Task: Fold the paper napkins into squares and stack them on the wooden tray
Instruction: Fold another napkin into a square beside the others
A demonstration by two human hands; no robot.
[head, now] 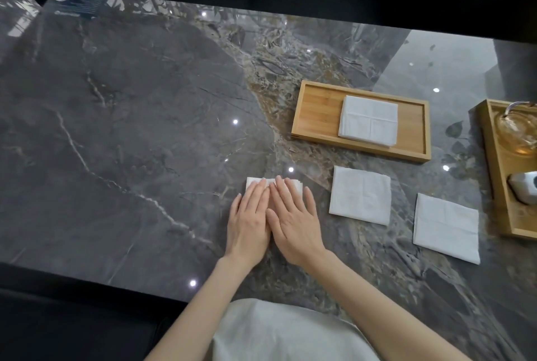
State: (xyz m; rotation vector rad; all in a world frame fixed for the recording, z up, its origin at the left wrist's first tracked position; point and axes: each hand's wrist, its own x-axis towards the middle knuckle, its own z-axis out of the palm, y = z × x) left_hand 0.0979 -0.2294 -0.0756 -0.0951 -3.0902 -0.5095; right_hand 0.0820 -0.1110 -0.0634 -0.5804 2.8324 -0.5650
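Both hands lie flat, side by side, on a white paper napkin [252, 182] near the table's middle front. My left hand [248, 219] and my right hand [293, 217] cover most of it, so only its far edge and left corner show. Fingers are extended and press down on the napkin. Two more white napkins lie flat to the right, one [360, 195] close by and another [446, 227] further right. The wooden tray [315, 110] stands beyond them with a stack of folded white napkins [368, 120] inside.
A second wooden tray [494, 171] at the right edge holds a glass teapot [515, 131] and a small white object [524, 190]. The dark marble table [130, 128] stretches wide to the left. Cushions sit beyond the far edge.
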